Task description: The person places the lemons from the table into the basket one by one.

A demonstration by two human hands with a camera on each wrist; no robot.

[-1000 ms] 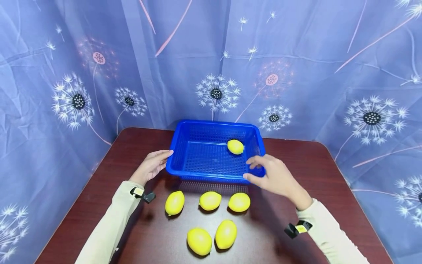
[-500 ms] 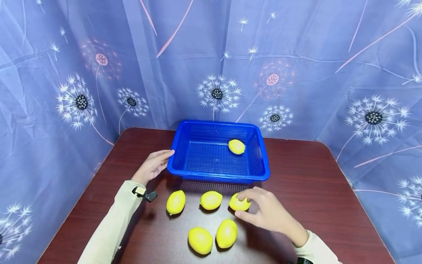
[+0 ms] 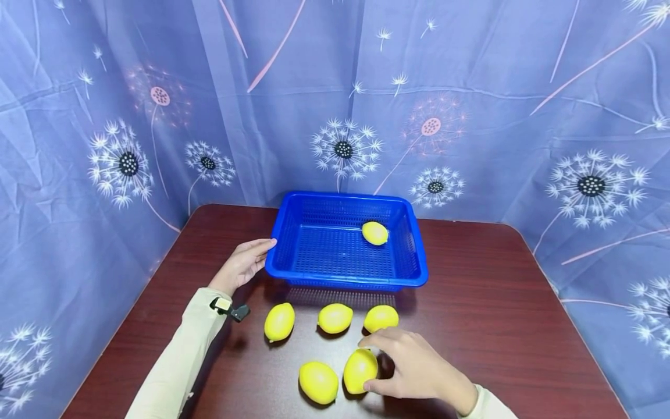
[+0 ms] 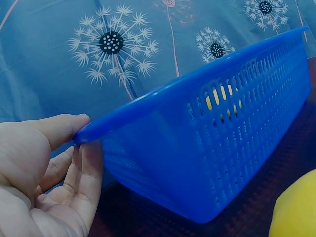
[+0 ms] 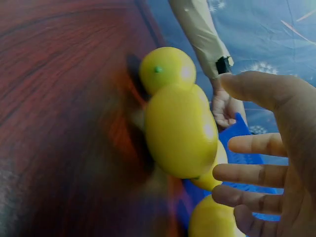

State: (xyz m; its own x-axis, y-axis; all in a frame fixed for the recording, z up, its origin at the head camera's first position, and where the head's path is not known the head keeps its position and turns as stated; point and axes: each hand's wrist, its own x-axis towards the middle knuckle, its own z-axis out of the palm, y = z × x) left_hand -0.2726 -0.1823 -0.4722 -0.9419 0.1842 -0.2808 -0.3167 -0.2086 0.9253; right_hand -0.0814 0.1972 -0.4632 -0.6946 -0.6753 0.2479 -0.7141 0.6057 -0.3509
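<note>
At the left end of the blue plastic basket, my left hand pinches the rim, thumb on top and fingers underneath, as the left wrist view shows. One lemon lies inside the basket toward its right end. My right hand reaches over the front-right lemon, its thumb and fingers spread on either side of the fruit. In the right wrist view the fingers stand apart, with a gap between them and that lemon.
A lemon sits just left of the one by my right hand. Between these and the basket runs a row: a left lemon, a middle lemon and a right lemon. A blue curtain hangs behind the brown table.
My right hand has come from the basket's right end, over the right lemon of the row, down to the front-right lemon. The left hand stays at the rim.
</note>
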